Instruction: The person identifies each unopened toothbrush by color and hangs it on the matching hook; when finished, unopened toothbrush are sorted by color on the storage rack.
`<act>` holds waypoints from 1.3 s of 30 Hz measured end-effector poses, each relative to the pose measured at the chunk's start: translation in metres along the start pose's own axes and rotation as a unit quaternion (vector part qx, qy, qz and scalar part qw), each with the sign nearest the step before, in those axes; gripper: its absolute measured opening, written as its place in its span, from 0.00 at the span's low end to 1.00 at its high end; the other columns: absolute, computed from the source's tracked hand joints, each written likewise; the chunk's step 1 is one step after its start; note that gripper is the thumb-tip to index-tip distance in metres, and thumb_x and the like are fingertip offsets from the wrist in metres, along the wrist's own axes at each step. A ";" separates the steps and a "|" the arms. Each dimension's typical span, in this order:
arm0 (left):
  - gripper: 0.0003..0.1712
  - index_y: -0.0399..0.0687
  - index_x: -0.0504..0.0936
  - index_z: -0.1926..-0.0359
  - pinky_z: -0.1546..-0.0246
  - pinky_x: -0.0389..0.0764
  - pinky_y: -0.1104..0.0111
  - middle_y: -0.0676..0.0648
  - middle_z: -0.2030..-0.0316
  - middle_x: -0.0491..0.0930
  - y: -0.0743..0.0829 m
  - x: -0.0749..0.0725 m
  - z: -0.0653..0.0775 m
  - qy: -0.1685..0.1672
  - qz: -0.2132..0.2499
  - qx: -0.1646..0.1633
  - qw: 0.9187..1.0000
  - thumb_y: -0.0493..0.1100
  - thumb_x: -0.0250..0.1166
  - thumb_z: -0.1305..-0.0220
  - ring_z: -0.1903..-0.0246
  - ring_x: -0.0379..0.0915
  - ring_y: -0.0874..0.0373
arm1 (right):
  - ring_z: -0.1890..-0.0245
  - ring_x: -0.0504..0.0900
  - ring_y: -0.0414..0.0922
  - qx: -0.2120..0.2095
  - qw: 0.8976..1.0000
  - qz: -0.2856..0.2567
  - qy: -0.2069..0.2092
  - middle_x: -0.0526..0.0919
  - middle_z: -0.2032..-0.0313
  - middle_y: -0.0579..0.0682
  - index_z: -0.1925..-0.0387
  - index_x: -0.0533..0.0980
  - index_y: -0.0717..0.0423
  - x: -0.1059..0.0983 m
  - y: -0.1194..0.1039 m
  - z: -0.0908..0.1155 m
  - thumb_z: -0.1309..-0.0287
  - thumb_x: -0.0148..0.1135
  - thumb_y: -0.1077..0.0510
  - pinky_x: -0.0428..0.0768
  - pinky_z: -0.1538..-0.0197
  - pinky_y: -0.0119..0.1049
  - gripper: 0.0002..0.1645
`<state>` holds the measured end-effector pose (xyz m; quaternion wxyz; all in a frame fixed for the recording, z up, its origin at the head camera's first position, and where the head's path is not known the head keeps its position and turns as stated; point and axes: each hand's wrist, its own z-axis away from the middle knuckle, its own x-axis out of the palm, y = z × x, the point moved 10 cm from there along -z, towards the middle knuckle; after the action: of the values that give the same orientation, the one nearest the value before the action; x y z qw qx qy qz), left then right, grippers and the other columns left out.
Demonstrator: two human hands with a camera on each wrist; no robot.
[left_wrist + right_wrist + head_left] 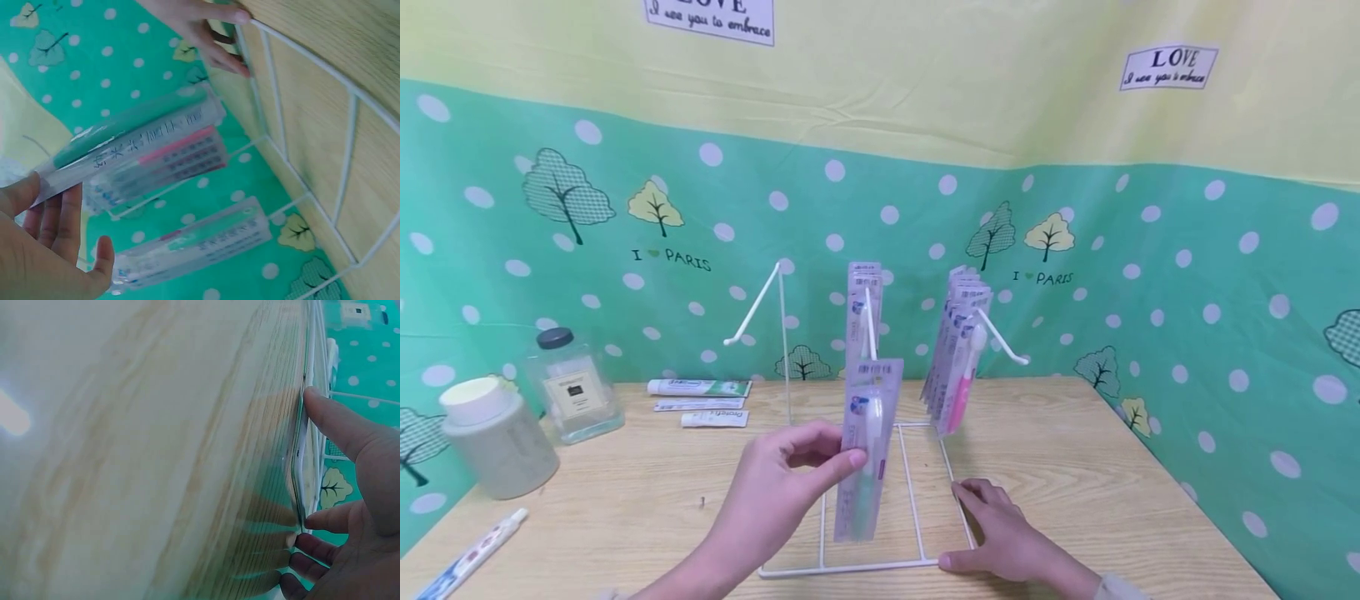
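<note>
My left hand (782, 487) pinches a packaged toothbrush (867, 467) with a green handle, in front of the middle hook of a white wire rack (850, 568). In the left wrist view this green toothbrush pack (137, 137) is tilted, with the left hand (56, 244) at its top end. More packs (863, 304) hang on the middle hook. A row of packs, the front one a pink toothbrush (962, 375), fills the right hook. The left hook (752, 304) is bare. My right hand (1003, 533) touches the rack's base at the front right corner, thumb and fingers spread along the wire.
On the table's left stand a grey bottle with a white cap (501, 437) and a clear bottle with a black cap (572, 387). Toothpaste tubes (700, 388) lie behind the rack's left side. A patterned tube (471, 558) lies front left. A polka-dot cloth (1150, 250) surrounds the table.
</note>
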<state>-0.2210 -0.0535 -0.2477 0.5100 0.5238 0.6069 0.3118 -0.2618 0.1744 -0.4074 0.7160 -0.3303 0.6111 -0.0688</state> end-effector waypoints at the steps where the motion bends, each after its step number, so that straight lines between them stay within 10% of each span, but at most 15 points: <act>1: 0.10 0.57 0.83 0.67 0.63 0.78 0.67 0.56 0.73 0.82 0.001 0.000 0.000 0.000 0.009 -0.004 1.000 0.52 0.69 0.52 0.69 0.78 0.60 | 0.39 0.54 0.61 0.001 1.000 0.000 0.000 0.57 0.38 0.61 0.34 0.56 0.63 0.000 0.000 0.000 0.60 0.64 0.31 0.60 0.45 0.63 0.59; 13: 0.12 0.48 0.83 0.67 0.64 0.78 0.68 0.50 0.74 0.81 -0.010 0.004 -0.013 0.018 0.047 -0.032 0.998 0.48 0.70 0.52 0.72 0.78 0.57 | 0.39 0.55 0.61 0.004 1.000 0.010 0.004 0.57 0.38 0.61 0.35 0.56 0.63 0.000 0.002 0.001 0.61 0.64 0.30 0.61 0.44 0.61 0.60; 39: 0.22 0.43 0.81 0.56 0.50 0.72 0.59 0.45 0.60 0.81 -0.065 -0.002 -0.104 0.096 0.108 -0.082 0.986 0.51 0.67 0.49 0.58 0.75 0.54 | 0.40 0.56 0.59 -0.013 0.999 0.025 0.021 0.58 0.39 0.60 0.35 0.56 0.63 -0.003 -0.001 0.001 0.62 0.62 0.28 0.62 0.44 0.60 0.61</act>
<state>-0.3396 -0.0559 -0.2764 0.4541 0.5105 0.5654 0.4620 -0.2609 0.1759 -0.4048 0.7001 -0.3226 0.6351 -0.0505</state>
